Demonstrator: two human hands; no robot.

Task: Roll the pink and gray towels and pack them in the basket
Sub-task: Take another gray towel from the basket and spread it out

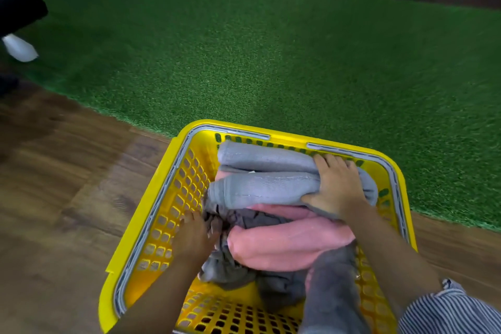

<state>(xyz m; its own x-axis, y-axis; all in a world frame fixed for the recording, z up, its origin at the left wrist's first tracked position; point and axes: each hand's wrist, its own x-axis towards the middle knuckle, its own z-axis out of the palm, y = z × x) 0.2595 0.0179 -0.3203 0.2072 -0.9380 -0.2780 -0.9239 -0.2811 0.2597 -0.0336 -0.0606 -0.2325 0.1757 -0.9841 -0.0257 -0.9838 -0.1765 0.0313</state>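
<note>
A yellow plastic basket [151, 214] with perforated walls stands on the wooden floor at the edge of green turf. Inside lie rolled gray towels [260, 187] at the far side and a rolled pink towel [287, 244] nearer me, with darker gray cloth [333, 279] bunched in front. My right hand [336, 187] lies over the right end of a gray roll, thumb curled under its edge. My left hand [195, 236] is inside the basket at the left, fingers pushing into the gray cloth beside the pink roll; its fingertips are partly hidden.
Green artificial turf [244, 49] covers the ground beyond the basket. Wooden floor [59, 184] lies to the left and right. A dark object with a white piece [20, 49] sits at the far left edge. My striped sleeve [450, 312] shows at bottom right.
</note>
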